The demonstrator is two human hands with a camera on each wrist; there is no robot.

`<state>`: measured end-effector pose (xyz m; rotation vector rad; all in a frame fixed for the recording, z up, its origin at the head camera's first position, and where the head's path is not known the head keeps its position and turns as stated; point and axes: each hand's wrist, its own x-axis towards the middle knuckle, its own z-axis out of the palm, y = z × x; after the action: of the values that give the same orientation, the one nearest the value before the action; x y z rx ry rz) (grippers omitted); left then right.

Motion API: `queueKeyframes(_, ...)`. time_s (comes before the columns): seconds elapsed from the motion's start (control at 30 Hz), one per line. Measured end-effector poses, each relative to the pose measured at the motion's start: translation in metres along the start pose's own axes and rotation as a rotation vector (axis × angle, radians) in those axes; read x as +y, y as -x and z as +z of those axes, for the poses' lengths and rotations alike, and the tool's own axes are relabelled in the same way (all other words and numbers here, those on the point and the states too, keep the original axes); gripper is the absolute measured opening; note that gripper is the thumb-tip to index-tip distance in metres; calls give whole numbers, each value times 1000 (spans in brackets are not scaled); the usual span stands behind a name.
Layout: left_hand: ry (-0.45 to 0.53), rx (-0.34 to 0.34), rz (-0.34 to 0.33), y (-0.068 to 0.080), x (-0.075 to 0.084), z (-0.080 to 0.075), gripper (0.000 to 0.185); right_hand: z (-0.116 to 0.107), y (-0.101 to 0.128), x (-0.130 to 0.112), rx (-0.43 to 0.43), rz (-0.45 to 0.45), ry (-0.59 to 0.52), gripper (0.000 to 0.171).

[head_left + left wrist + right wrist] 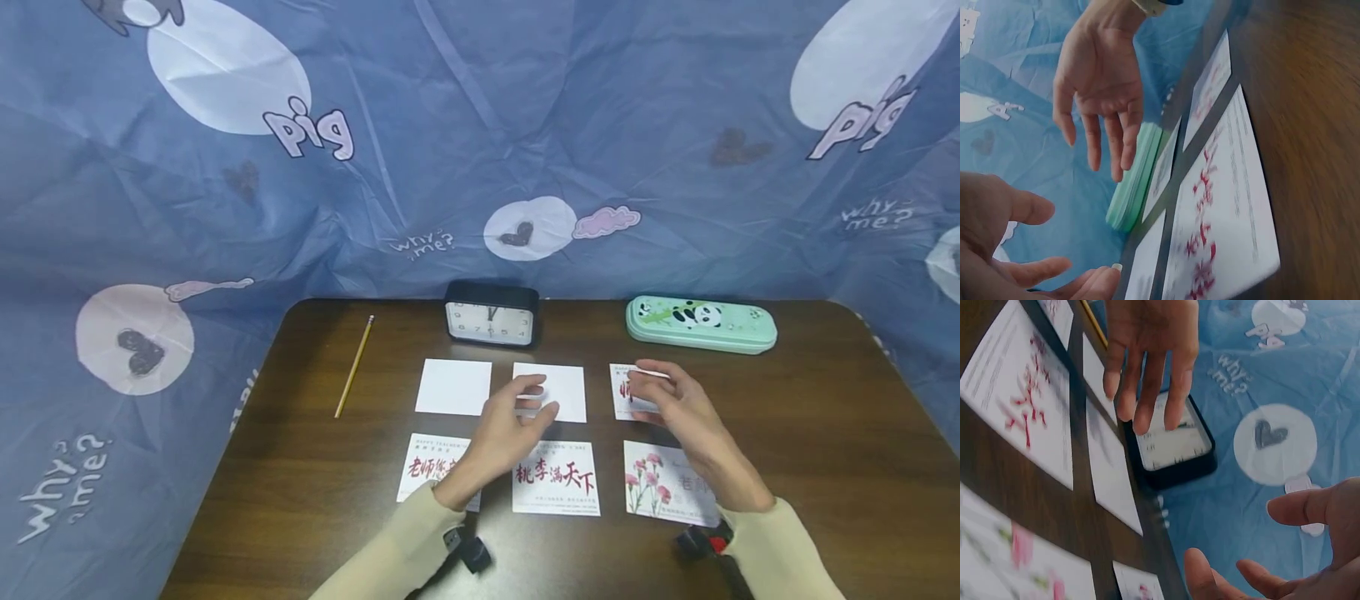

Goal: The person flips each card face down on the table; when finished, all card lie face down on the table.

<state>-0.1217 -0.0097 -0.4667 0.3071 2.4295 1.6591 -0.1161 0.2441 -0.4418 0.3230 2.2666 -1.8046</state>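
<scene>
My left hand (510, 429) hovers with fingers spread over a blank white card (566, 398) in the middle of the back row. The right hand (686, 417), fingers loosely bent, partly hides a card with red characters (623, 406) at the right of that row. Another blank white card (453, 387) lies at the back left. In the front row are a card with red characters (429, 465), partly under my left wrist, a second red-lettered card (557, 485), and a card with pink flowers (651, 487) below my right wrist. Both wrist views show the palms facing, nothing held.
A black alarm clock (491, 315) stands at the table's back edge. To its right lies a mint-green pencil case (701, 323) with a panda on it. The yellow pencil (354, 367) is at the left. Blue printed cloth (420, 167) hangs behind the brown table (300, 500).
</scene>
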Motion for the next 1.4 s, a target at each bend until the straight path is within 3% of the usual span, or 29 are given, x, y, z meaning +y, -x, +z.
queueKeyframes(0.37,50,-112,-67,-13,13,37,50,-33,0,27,28,25,149,62)
queueKeyframes(0.67,27,-182,-76,-21,18,64,52,-52,7,41,63,60,166,66)
queueKeyframes(1.0,47,-169,-109,-21,24,82,57,-56,17,45,52,81,176,71)
queueKeyframes(1.4,87,-143,-142,-19,27,91,57,-57,21,47,39,119,118,73)
